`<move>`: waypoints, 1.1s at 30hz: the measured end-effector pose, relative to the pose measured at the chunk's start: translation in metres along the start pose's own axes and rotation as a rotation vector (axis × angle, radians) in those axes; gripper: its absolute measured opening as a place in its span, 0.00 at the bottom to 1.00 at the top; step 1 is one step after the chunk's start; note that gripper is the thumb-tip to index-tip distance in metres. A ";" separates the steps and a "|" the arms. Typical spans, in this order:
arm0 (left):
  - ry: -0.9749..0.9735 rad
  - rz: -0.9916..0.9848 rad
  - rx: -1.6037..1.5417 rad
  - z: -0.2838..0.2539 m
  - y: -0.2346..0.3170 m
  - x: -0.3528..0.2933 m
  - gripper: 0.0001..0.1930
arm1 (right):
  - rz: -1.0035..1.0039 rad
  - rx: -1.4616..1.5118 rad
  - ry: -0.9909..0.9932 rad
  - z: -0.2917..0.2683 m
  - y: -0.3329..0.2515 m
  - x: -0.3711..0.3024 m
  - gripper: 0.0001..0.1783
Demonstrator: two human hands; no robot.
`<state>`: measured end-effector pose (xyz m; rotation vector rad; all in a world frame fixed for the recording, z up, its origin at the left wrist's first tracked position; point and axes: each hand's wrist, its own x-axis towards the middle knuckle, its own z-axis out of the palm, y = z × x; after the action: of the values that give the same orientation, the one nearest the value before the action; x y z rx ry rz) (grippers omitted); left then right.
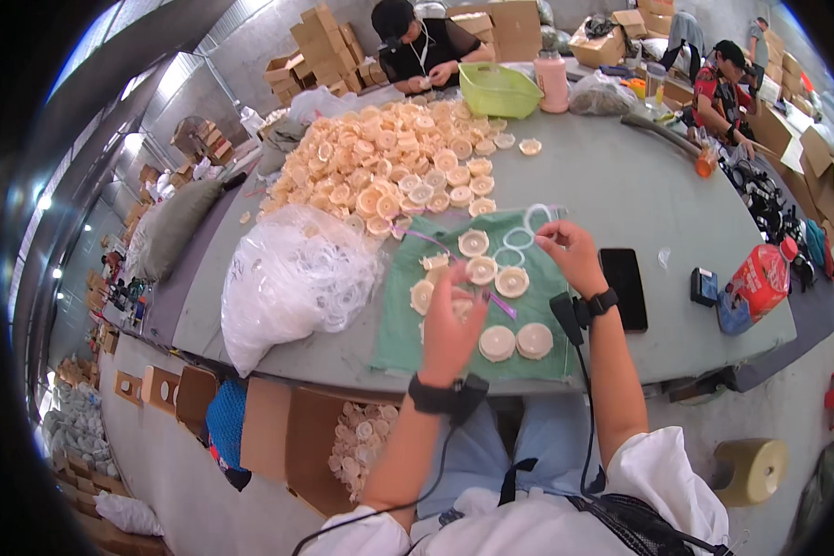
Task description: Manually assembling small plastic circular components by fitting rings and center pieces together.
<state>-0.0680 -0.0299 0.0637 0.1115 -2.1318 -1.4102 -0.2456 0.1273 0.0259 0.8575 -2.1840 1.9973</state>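
Note:
My left hand (451, 326) is over the green cloth (397, 320), among cream round plastic parts (511, 281). Its fingers are blurred and partly hidden, so whether they grip a part cannot be made out. At the cloth's far right corner, the fingers of my right hand (573, 255) pinch together at a translucent ring (537, 219). More such rings (519, 238) lie beside it on the cloth. Two smooth cream discs (534, 341) rest near the table's front edge. A purple strip (503, 307) shows just right of my left hand.
A large heap of cream parts (371, 157) covers the far left, behind a clear bag of rings (296, 278). To the right are a black phone (623, 289), a small dark box (703, 286) and a red bottle (755, 287). A box of parts (361, 445) stands below. Co-workers (426, 46) sit beyond.

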 end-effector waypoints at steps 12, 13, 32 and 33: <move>-0.234 -0.310 -0.418 0.033 -0.017 -0.013 0.06 | 0.082 0.094 -0.207 -0.008 -0.051 -0.105 0.08; -0.237 -0.329 -0.425 0.035 -0.019 -0.019 0.06 | 0.176 0.217 -0.179 -0.009 -0.047 -0.112 0.09; -0.150 0.106 0.585 0.051 -0.057 -0.046 0.06 | 0.298 -0.309 -0.057 -0.002 -0.016 -0.134 0.10; -0.148 0.097 0.560 0.052 -0.059 -0.045 0.06 | 0.301 -0.313 -0.060 -0.002 -0.013 -0.133 0.10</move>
<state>-0.0711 0.0031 -0.0203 0.1168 -2.5652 -0.7544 -0.1283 0.1762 -0.0158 0.5829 -2.7002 1.6781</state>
